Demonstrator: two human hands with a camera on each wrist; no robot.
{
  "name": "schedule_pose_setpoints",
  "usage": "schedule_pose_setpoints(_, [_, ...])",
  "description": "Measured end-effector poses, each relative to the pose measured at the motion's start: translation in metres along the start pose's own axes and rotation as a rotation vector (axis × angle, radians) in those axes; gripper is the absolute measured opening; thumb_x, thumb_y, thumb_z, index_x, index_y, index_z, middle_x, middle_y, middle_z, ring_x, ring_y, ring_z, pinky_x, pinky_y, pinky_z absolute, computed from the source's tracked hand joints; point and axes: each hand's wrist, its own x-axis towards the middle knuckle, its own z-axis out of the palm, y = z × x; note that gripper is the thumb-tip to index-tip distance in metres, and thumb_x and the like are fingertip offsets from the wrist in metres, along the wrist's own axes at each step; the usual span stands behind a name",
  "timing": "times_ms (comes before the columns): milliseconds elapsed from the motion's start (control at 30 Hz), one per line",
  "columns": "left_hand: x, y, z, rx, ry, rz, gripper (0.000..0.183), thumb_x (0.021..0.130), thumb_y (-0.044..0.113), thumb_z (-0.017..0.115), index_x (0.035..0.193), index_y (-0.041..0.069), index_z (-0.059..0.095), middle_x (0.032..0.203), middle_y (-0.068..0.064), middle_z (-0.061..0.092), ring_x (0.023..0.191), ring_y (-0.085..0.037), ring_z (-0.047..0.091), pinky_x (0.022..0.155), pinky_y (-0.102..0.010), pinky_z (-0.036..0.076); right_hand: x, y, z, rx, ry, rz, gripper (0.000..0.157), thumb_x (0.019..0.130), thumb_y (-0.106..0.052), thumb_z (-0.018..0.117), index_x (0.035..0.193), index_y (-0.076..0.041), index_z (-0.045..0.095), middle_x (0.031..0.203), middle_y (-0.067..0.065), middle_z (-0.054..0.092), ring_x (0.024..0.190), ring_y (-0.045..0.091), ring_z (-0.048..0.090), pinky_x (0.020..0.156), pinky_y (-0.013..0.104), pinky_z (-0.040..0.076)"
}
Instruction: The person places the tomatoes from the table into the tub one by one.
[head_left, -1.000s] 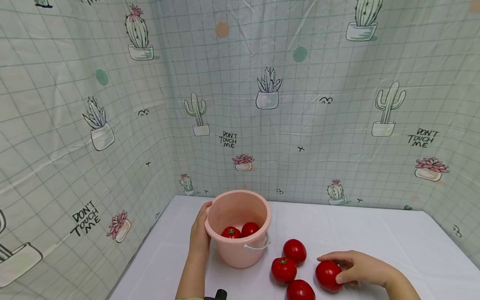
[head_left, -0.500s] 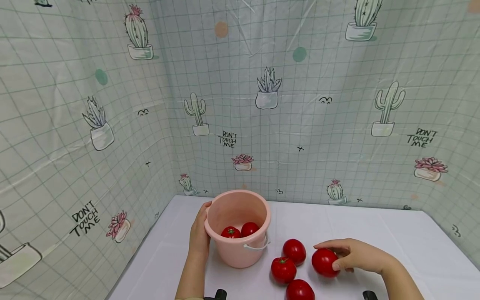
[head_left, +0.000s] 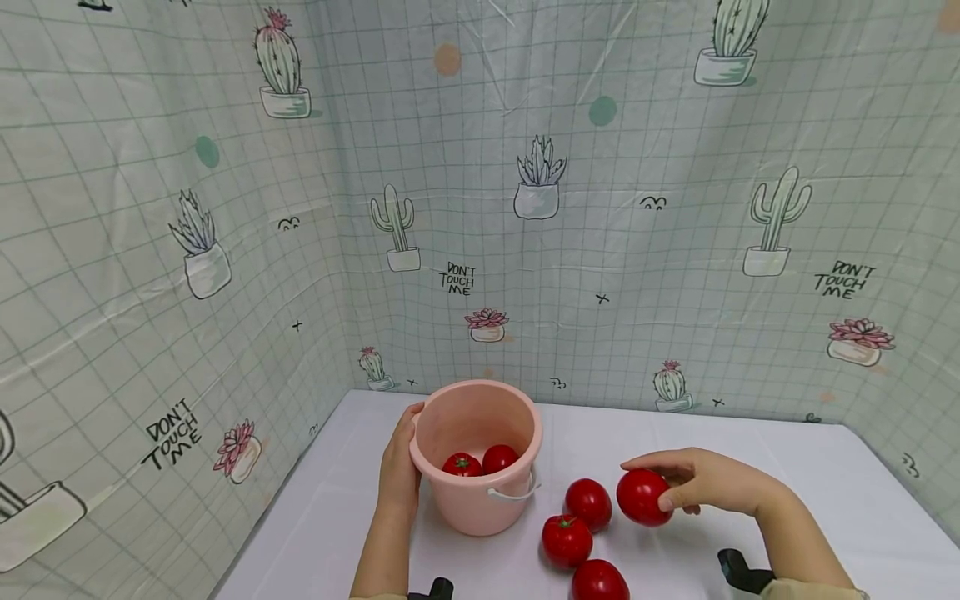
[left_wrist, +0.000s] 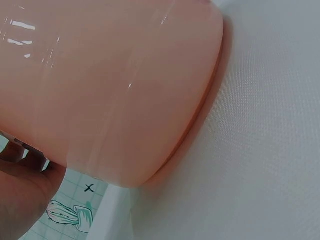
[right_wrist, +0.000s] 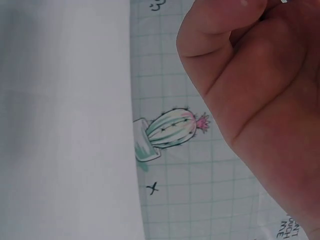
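Head: high behind grips, forward-down | left wrist: near, facing gripped bucket [left_wrist: 120,90] | right wrist: near, past palm [right_wrist: 270,95] to curtain [right_wrist: 200,185] | head+left share bucket

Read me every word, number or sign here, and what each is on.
"DON'T TOUCH ME": three times on the backdrop in the head view, partly hidden in the right wrist view.
"X": small marks on the backdrop.
Top-edge marks: cut off, unreadable.
Bucket, tomatoes: none visible.
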Motion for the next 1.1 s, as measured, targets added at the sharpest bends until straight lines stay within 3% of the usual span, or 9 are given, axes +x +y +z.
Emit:
schedule_pose_setpoints(667, [-0.001,0.002,0.002,0.004,0.011,-0.009,0.043,0.102,0.052,0.04,0.14,0.035,0.051,0.147,0.009,0.05,0.14,-0.017,0.041,0.116,-0.049,0.037,0.017,-0.043,-0.034,-0.041,-0.019,0.02,0.048,0.092,-0.023,0.066,0.139,-0.026,0.056,0.117,0.011,0.063,0.072,0.01,0.055,0.06,0.027,0.048])
schedule_pose_setpoints(900, [0.0,0.001,0.001,0.01,0.013,-0.008,0.044,0.1,0.055,0.042,0.139,0.037,0.051,0.147,0.01,0.049,0.14,-0.017,0.041,0.116,-0.05,0.036,0.028,-0.062,-0.04,-0.095,-0.003,0.023,0.049,0.091,-0.028,0.069,0.138,-0.028,0.057,0.115,0.008,0.064,0.067,0.012,0.054,0.059,0.028,0.048])
schedule_pose_setpoints(1100, [0.0,0.0,0.001,0.01,0.013,-0.013,0.044,0.099,0.057,0.043,0.139,0.038,0.052,0.147,0.011,0.05,0.14,-0.017,0.041,0.115,-0.049,0.038,0.041,-0.074,-0.043,-0.079,-0.024,0.012,0.049,0.091,-0.026,0.069,0.138,-0.028,0.057,0.117,0.009,0.064,0.075,0.017,0.057,0.061,0.029,0.048])
